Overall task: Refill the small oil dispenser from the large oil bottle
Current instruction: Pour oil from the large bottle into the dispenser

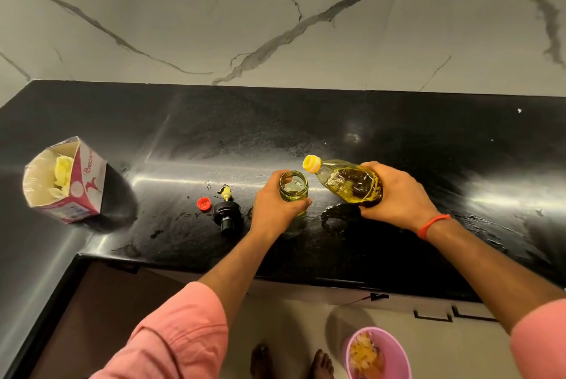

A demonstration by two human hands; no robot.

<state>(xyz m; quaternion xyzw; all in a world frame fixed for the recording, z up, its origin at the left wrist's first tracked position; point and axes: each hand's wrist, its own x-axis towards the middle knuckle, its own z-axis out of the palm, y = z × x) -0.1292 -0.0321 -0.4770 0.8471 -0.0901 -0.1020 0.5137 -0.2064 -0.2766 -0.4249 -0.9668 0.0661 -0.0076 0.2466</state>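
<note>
Two hands, left hand [274,210] gripping one dispenser [293,190], right hand [398,195] one bottle [346,181]

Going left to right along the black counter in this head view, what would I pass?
Open carton → red cap → black pump top → left hand gripping the small glass dispenser → large oil bottle, tilted, in the right hand.

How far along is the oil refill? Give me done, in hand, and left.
Done: the red cap and the black pump top lie on the counter, both openings clear. In hand: the left hand steadies the small dispenser; the right hand tilts the large bottle toward it. Left: pouring (no stream visible), then reclosing both.
</note>
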